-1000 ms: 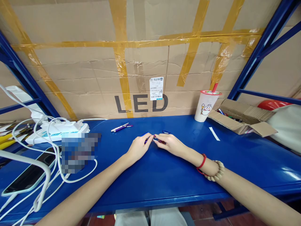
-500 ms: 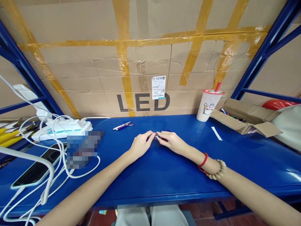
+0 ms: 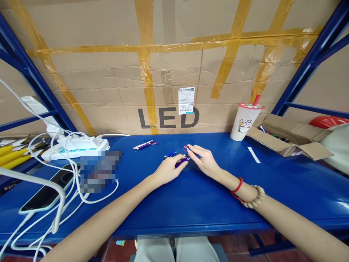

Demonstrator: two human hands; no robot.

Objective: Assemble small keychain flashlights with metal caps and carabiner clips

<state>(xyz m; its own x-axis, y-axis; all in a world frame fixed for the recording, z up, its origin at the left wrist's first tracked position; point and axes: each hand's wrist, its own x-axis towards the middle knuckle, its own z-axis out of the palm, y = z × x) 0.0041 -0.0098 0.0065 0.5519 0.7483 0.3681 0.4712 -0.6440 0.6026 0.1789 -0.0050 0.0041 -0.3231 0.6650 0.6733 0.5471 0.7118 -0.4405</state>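
Both my hands have slid a bit nearer me since a second ago, and a blue pen [image 3: 170, 154] that was hidden under them now lies bare on the shelf [image 3: 191, 203] just behind my left hand.

Going left to right: the power strip [image 3: 79, 146] and phone [image 3: 45, 194] sit way off to the left, and two more pens [image 3: 144, 145] lie by the cardboard. My left hand [image 3: 166, 171] is pinched shut on the purple pen [image 3: 181, 162], holding it low over the shelf, mid-front. My right hand [image 3: 204, 160] has its fingertips closed on a small pink ring [image 3: 186, 148] at the pen's far end.

Looks like I'm about midway; the ring seems only partly on or off, can't really tell. That pen is short, glossy purple, with a metal bit at the tip. Cup [image 3: 246, 118] and box [image 3: 283, 136] are off right.
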